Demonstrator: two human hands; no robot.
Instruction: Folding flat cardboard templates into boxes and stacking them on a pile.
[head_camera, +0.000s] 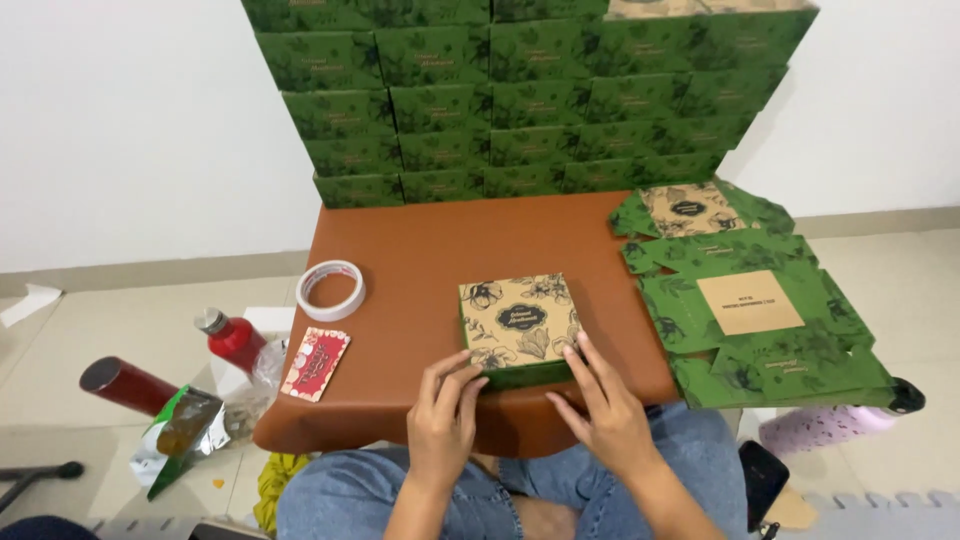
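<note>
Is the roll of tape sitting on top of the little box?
No, the roll of tape lies flat on the brown table, apart from the box that both hands touch.

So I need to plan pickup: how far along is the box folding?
Done: a tall stack of folded green boxes against the wall. In hand: both the left hand and right hand press one box on the brown table. Left: flat unfolded blanks piled at the right.
</note>
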